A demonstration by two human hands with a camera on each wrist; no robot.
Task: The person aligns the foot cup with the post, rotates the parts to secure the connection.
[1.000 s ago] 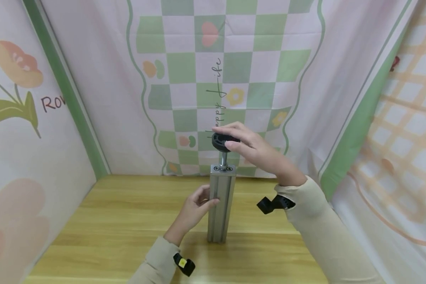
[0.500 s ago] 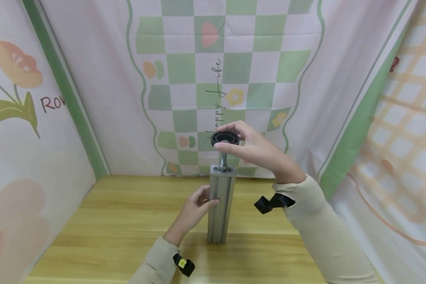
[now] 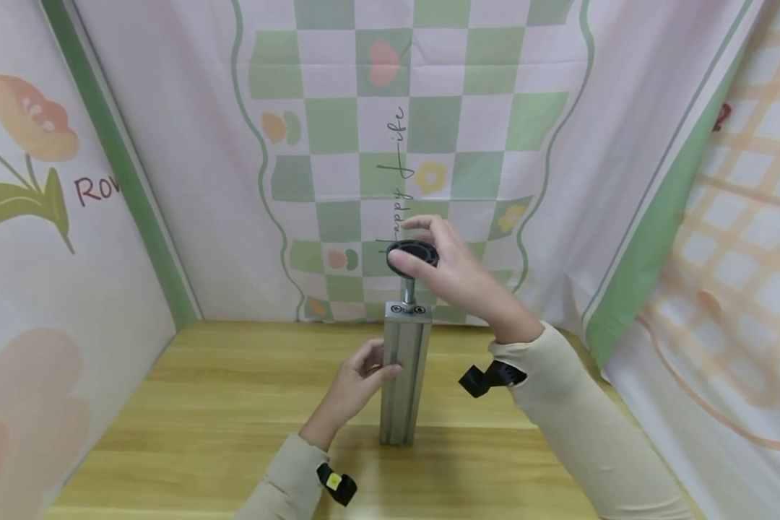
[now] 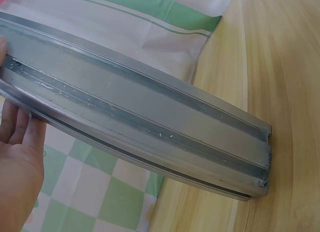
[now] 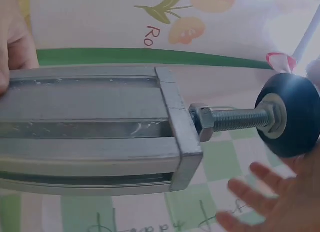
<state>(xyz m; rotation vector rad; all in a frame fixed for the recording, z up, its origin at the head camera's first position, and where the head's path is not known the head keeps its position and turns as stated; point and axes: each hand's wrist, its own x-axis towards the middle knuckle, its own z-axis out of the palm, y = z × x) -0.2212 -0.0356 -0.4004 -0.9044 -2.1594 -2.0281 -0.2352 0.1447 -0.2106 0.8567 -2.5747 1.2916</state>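
Observation:
An aluminium extrusion profile [image 3: 403, 383] stands upright on the table. My left hand [image 3: 356, 379] grips its left side, thumb on the front and fingers behind. From the metal end plate [image 5: 182, 129] rises a threaded stem [image 5: 237, 119] with a hex nut [image 5: 204, 124] at its base. This stem carries the round black pad of a leveling foot [image 3: 417, 250]. My right hand [image 3: 458, 278] holds the pad's rim, thumb across the front and fingers arched behind. Several of its fingers [image 5: 250, 194] spread away from the pad in the right wrist view.
The wooden table [image 3: 234, 404] spreads around the profile. A checked curtain [image 3: 390, 144] hangs behind it, and patterned cloth walls stand left and right. Each sleeve cuff carries a small black wrist camera [image 3: 336, 484].
My right thumb has swept left across the pad's front while the fingers have risen behind it. The right wrist has shifted slightly left. My left hand and the profile stay still.

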